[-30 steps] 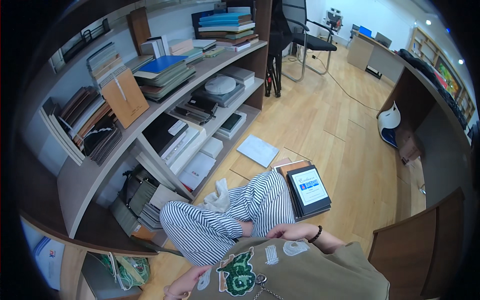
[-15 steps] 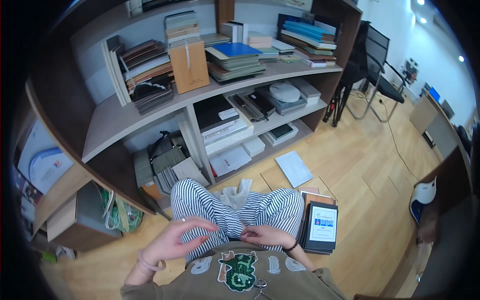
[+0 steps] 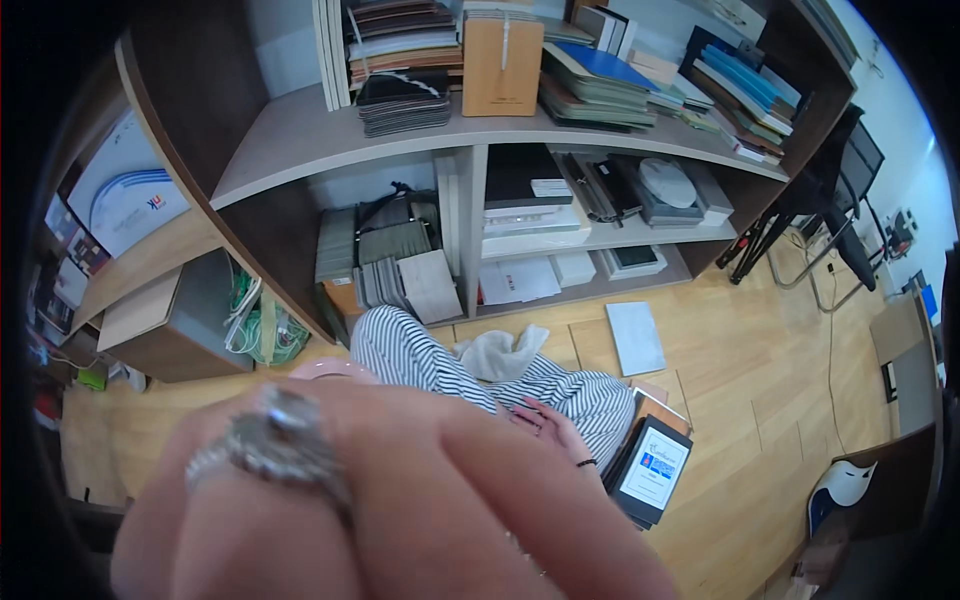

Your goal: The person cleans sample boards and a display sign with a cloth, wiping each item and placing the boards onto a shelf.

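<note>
My left hand (image 3: 390, 490) is raised right up to the camera and fills the lower part of the picture. A sparkly ring sits on one finger. The fingertips run out of view, so anything in them is hidden. On my lap lies my right hand (image 3: 548, 425), palm toward the striped trousers (image 3: 590, 400), fingers loosely apart and holding nothing. A dark bracelet circles that wrist. Beside my right knee is a stack topped by a black-framed certificate (image 3: 655, 465). A pale grey cloth (image 3: 505, 352) lies across my legs, near the shelf.
A shelf unit (image 3: 370, 160) stands in front, loaded with folders, albums and boxes. On the wooden floor lies a flat grey-white book or box (image 3: 636, 338). To the left are a cardboard box (image 3: 185, 320) and a green bag (image 3: 270, 325); at far right, a black chair (image 3: 845, 200).
My left hand has risen from over my lap to close before the camera. The view has shifted, so the shelf appears farther right. My right hand stays on my lap.
</note>
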{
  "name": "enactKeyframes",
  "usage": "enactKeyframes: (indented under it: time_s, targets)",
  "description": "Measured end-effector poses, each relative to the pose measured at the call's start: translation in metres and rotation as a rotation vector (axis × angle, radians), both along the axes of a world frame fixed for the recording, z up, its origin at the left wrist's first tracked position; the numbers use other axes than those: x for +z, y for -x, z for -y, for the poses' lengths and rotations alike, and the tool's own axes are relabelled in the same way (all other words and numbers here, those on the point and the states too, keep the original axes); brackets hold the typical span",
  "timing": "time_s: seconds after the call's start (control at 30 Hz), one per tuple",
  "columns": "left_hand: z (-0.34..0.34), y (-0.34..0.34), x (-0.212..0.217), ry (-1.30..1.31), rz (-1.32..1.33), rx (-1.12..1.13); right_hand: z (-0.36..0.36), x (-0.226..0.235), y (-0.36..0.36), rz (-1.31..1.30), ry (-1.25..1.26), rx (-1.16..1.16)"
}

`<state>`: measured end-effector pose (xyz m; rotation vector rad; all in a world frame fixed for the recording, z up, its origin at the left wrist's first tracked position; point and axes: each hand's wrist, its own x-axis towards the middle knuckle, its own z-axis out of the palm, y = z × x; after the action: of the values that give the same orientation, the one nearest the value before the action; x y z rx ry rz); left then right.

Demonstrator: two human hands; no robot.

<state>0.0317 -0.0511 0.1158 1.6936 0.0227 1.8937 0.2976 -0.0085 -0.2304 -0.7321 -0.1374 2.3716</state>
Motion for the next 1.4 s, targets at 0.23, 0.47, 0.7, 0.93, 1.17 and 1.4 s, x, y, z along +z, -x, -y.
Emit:
enactKeyframes:
  time_s: [0.23, 0.47, 0.7, 0.93, 1.17, 1.4]
  targets:
    - [0.062, 0.081, -0.010, -0.080, -0.125, -0.027, 0.001, -0.006, 0.006, 0.003, -0.064, -0.029]
    - [0.053, 0.027, -0.034, -0.191, -0.091, -0.063, 0.003, -0.012, 0.014, 0.001, -0.040, 0.014]
    - [-0.028, 0.001, 0.015, -0.173, -0.036, -0.181, 0.010, -0.018, 0.018, 0.167, -0.052, 0.017]
    - [-0.030, 0.033, 0.001, -0.021, -0.066, -0.299, 0.003, -0.018, 0.008, 0.130, -0.062, -0.049]
    - [-0.075, -0.020, -0.002, 0.018, -0.098, -0.469, -0.059, -0.014, -0.053, 0.356, -0.346, -0.275]
    - [-0.111, -0.022, -0.124, 0.753, -0.240, -0.562, -0.171, -0.028, -0.141, 1.981, -0.687, -0.089]
